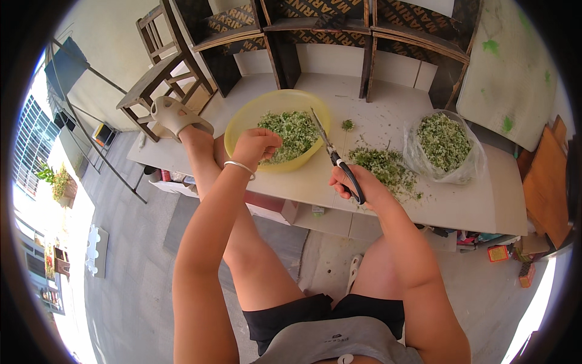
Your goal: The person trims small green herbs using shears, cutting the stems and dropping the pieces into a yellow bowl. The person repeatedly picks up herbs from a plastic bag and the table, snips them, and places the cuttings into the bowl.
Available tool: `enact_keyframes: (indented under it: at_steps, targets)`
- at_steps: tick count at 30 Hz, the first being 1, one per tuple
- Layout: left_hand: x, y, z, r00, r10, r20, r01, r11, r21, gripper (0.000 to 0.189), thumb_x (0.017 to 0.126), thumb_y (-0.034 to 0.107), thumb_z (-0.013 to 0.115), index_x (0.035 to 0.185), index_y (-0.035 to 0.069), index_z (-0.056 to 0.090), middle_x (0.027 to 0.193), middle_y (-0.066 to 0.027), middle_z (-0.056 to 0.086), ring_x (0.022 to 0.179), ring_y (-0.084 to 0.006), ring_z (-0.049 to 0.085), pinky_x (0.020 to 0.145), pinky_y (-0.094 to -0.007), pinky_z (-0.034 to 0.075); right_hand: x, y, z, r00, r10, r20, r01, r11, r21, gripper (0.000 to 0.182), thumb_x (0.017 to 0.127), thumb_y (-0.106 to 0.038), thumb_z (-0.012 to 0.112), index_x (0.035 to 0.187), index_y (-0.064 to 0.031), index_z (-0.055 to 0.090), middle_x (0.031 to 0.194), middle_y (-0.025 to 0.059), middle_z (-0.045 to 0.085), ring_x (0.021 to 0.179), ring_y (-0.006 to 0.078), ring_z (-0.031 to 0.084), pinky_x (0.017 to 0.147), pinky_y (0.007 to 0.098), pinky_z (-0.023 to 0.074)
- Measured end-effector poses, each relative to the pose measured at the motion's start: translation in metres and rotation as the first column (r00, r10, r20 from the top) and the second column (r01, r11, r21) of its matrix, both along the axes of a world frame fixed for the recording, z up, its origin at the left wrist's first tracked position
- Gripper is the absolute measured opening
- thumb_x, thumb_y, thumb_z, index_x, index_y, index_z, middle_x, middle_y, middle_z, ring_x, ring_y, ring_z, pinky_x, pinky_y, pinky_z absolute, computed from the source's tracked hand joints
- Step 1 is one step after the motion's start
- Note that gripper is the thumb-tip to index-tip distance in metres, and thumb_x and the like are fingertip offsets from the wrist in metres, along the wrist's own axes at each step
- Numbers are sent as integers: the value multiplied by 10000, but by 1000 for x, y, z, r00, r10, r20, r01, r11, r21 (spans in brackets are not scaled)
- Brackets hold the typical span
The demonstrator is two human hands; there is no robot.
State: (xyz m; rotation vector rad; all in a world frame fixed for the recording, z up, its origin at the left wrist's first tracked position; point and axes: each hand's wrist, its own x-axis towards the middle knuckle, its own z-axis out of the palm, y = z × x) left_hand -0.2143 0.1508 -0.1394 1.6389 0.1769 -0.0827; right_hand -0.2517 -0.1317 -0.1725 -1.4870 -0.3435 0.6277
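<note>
My right hand (357,182) grips black-handled scissors (336,160), whose blades point up and away and look nearly closed. Over the near rim of a yellow plastic basin (233,119) hovers my left hand (260,146), fingers curled inward; whether something small is pinched there I cannot tell. White-flowered green sprigs (291,129) are heaped inside the basin. Beyond my right hand, a loose pile of cut stems and leaves (386,166) spreads over the pale tabletop (459,204). One small flower cluster (348,124) lies apart, right of the basin.
A clear plastic bag (475,168) full of flower heads stands at the right. Dark plywood cubbies (327,27) line the back. My clog-shod foot (179,117) rests on the table's left end, beside a wooden chair (163,68). An orange-brown board (545,182) leans far right.
</note>
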Motion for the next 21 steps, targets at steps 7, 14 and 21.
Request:
enact_keyframes:
  at_steps: [7, 14, 21]
  targets:
    - [6, -42, 23, 998, -44, 50, 42, 999, 30, 122, 797, 84, 612, 806, -34, 638, 742, -82, 616, 642, -160, 565, 592, -269, 462, -27, -18, -21, 971, -129, 200, 181, 946, -269, 476, 852, -476, 649, 719, -42, 507, 615, 13, 480, 560, 108, 429, 523, 265, 352]
    - [5, -64, 29, 998, -50, -35, 46, 994, -103, 109, 792, 68, 602, 794, -40, 610, 739, -123, 620, 616, -196, 561, 576, -289, 457, -15, -12, -10, 888, -82, 453, 306, 841, -447, 666, 697, -684, 665, 660, -41, 494, 598, 104, 536, 589, 279, 572, 563, 378, 441]
    - [2, -56, 27, 999, -25, -35, 21, 994, -106, 112, 787, 59, 595, 770, -51, 607, 693, -130, 601, 591, -215, 554, 567, -303, 455, -5, -2, -2, 914, 3, 405, 236, 809, -538, 703, 667, -736, 651, 655, -43, 532, 638, 114, 590, 615, 287, 607, 596, 384, 470]
